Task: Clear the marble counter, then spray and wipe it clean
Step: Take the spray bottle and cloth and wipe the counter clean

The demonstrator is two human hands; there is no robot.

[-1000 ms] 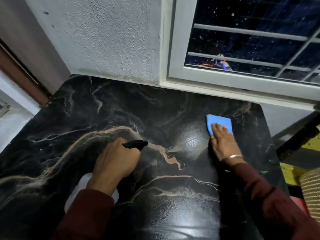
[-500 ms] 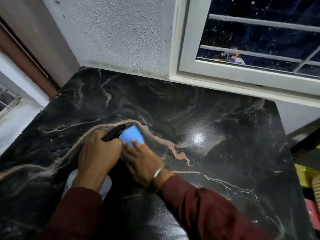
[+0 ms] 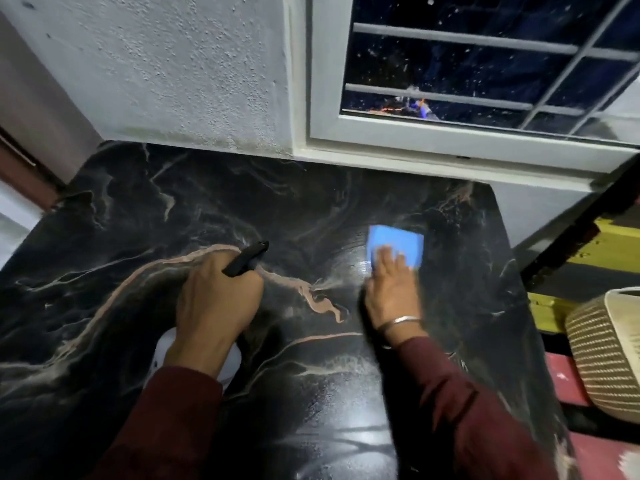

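White spray bottle (image 3: 162, 351) mostly hidden under left hand (image 3: 218, 299).

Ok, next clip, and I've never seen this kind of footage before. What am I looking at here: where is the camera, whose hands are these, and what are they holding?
There is no machine here. A person wears one wide-angle camera on the head, and it looks forward and down, so you see their own two arms in dark red sleeves. The dark veined surface is a marble counter, set against a white wall below a barred window. The left hand has its grip round a spray bottle: the white body shows under the wrist and the black nozzle points toward the right. A faint mist shows just past it. The right hand, with a metal bangle at the wrist, presses flat fingers on a blue cloth lying on the counter; it is blurred. A woven basket sits off the counter's right edge.
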